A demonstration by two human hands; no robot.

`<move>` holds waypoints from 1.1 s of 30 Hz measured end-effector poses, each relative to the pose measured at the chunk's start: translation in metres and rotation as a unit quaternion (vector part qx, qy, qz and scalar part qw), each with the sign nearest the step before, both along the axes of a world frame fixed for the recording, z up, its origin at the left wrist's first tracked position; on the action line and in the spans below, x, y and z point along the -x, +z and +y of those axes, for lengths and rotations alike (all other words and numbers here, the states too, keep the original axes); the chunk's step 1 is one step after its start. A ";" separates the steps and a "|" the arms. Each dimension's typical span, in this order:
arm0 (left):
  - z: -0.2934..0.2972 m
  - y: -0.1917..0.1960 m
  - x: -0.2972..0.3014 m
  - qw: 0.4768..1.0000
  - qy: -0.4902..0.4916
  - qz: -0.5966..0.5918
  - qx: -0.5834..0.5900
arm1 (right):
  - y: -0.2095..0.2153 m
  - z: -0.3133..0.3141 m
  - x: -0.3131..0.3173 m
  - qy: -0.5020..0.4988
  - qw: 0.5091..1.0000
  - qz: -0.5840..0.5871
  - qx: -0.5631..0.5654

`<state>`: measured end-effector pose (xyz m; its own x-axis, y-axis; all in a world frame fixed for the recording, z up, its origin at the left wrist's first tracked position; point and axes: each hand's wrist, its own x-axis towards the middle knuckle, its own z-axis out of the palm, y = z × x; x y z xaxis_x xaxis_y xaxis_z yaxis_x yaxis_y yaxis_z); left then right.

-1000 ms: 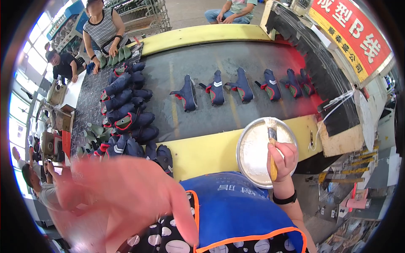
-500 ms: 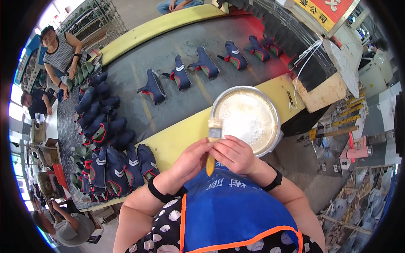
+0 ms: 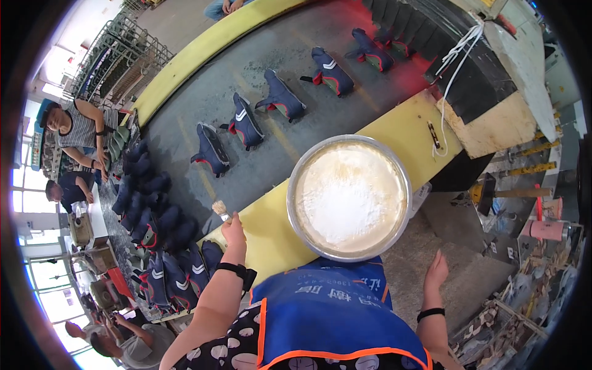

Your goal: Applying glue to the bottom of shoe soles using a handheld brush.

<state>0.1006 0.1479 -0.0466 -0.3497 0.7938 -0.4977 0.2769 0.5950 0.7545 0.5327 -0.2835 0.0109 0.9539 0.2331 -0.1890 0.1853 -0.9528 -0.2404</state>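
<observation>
In my left hand point(image 3: 233, 231) is a flat paintbrush point(image 3: 220, 209), its pale bristles pointing up and away, above the yellow board near the belt's edge. My right hand point(image 3: 436, 269) hangs low on the right, away from the bench; its fingers look stretched out and hold nothing I can see. Between the two hands stands a round metal basin point(image 3: 345, 255) with a cream-coloured substance point(image 3: 336, 213) in it, whiter and lumpy in the middle. The closest piece beyond the brush is a navy shoe upper point(image 3: 211, 150) with red trim, lying on the dark belt.
Several more navy shoe uppers point(image 3: 246, 123) lie in a row along the dark belt point(image 3: 271, 157) toward a red-lit opening. A heap of uppers point(image 3: 179, 274) fills the left. A yellow board point(image 3: 265, 246) edges the belt. A white cord point(image 3: 472, 43) hangs at right. Co-workers sit at left.
My hands were together on the brush at the basin's near left rim. Now they are apart: the left has carried the brush leftward, the right has let go and dropped to the right.
</observation>
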 end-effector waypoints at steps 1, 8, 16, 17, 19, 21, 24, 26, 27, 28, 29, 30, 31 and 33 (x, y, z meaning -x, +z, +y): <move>0.007 -0.022 0.016 0.993 -0.048 0.102 -0.036 | -0.015 -0.018 0.002 0.021 0.996 0.041 0.070; 0.011 -0.055 0.030 0.967 -0.126 0.214 -0.052 | -0.110 -0.094 0.056 0.093 0.928 0.322 0.163; 0.020 -0.032 -0.002 0.927 -0.271 0.255 0.034 | -0.228 -0.017 0.066 0.387 0.794 0.444 0.150; 0.015 -0.030 0.003 0.932 -0.253 0.258 0.025 | -0.229 0.007 0.075 0.395 0.791 0.448 0.134; 0.009 -0.027 0.001 0.914 -0.257 0.310 0.040 | -0.231 0.062 0.100 0.394 0.795 0.451 0.097; -0.007 -0.046 0.027 0.916 -0.270 0.295 -0.034 | -0.228 0.147 0.135 0.398 0.797 0.453 0.040; 0.009 -0.039 0.018 0.926 -0.303 0.219 -0.050 | -0.235 0.200 0.162 0.351 0.822 0.448 -0.002; 0.010 -0.025 0.014 0.938 -0.313 0.150 -0.007 | -0.243 0.181 0.171 0.310 0.836 0.452 0.001; 0.017 -0.019 0.018 0.929 -0.341 0.143 -0.001 | -0.246 0.167 0.176 0.290 0.842 0.456 0.005; 0.016 -0.018 0.026 0.919 -0.371 0.136 0.006 | -0.252 0.148 0.184 0.266 0.848 0.459 0.009; 0.007 -0.016 0.034 0.915 -0.384 0.124 0.017 | -0.256 0.127 0.191 0.241 0.853 0.462 0.013; 0.013 -0.014 0.037 0.908 -0.399 0.128 -0.023 | -0.262 0.125 0.195 0.218 0.861 0.460 0.007; 0.018 -0.013 0.037 0.899 -0.413 0.130 -0.065 | -0.268 0.122 0.197 0.195 0.868 0.457 -0.001; 0.017 -0.020 0.041 0.896 -0.417 0.120 -0.093 | -0.278 0.132 0.201 0.160 0.877 0.452 -0.025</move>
